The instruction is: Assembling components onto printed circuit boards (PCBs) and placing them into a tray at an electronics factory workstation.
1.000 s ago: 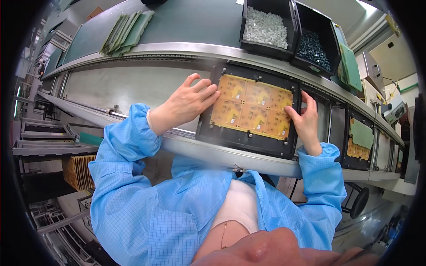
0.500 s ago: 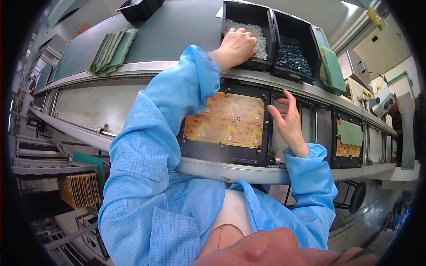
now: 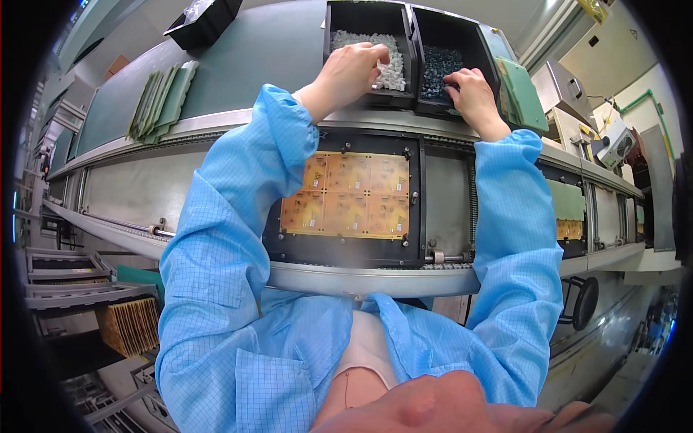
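My left hand (image 3: 349,75) is over a black bin (image 3: 397,101) of small white plastic parts (image 3: 393,72). Its fingers are curled together, and whatever is between them is hidden. Over the neighbouring black bin (image 3: 455,29), my right hand (image 3: 476,101) has thumb and fingertips drawn close at the small dark blue parts (image 3: 437,68); anything pinched there is too small to make out. Below both hands, a panel of yellow-orange circuit boards (image 3: 346,195) lies in a black carrier frame (image 3: 339,252) on the conveyor.
Green boards stand stacked at left (image 3: 166,101) and right (image 3: 521,97) on the bench. Another black bin (image 3: 206,25) is at the far left. A metal rail (image 3: 361,280) runs along the near edge. To the right, another carrier holds a green plate (image 3: 568,200).
My right hand has moved up from beside the carrier to the blue parts, its fingers closing. My left hand has lifted slightly off the white parts. The whole view has shifted a little.
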A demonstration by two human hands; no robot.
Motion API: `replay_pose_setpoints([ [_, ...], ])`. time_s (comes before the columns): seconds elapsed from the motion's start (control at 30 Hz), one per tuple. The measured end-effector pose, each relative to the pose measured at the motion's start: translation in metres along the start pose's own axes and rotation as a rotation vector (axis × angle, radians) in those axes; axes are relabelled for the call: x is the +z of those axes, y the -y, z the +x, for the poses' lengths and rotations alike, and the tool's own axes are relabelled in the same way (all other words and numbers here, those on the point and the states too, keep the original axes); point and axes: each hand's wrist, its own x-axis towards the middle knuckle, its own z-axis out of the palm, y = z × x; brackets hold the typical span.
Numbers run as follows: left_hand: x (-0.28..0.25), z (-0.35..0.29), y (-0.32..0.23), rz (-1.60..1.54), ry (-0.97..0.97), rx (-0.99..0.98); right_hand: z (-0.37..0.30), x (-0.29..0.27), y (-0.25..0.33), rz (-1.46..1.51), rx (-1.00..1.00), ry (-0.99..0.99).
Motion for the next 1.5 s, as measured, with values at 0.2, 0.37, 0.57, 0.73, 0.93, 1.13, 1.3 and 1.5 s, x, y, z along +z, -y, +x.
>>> replay_pose_setpoints([
  [0.2, -0.046, -0.029, -0.020, -0.248, 0.227, -0.174, 0.013, 0.003, 0.005, -0.099, -0.042, -0.063],
  [0.37, -0.048, -0.049, -0.050, -0.512, 0.454, -0.335, 0.006, -0.001, 0.002, 0.281, 0.097, -0.125],
  [0.57, -0.030, -0.060, -0.066, -0.814, 0.641, -0.459, -0.043, -0.040, 0.051, 0.681, 0.268, -0.073],
  [0.73, -0.011, -0.068, -0.069, -0.865, 0.617, -0.451, -0.092, -0.040, 0.071, 0.970, 0.310, 0.092],
  [0.93, 0.009, -0.069, -0.069, -0.357, 0.445, -0.148, -0.114, -0.034, 0.075, 1.102, 0.391, 0.120],
  [1.13, 0.021, -0.078, -0.075, -0.065, 0.378, -0.037, -0.115, -0.032, 0.074, 1.074, 0.396, 0.139],
  [1.3, 0.031, -0.079, -0.082, 0.076, 0.361, -0.033, -0.118, -0.032, 0.071, 1.066, 0.385, 0.142],
  [1.5, 0.037, -0.078, -0.082, 0.230, 0.323, 0.114, -0.116, -0.033, 0.073, 1.060, 0.392, 0.165],
])
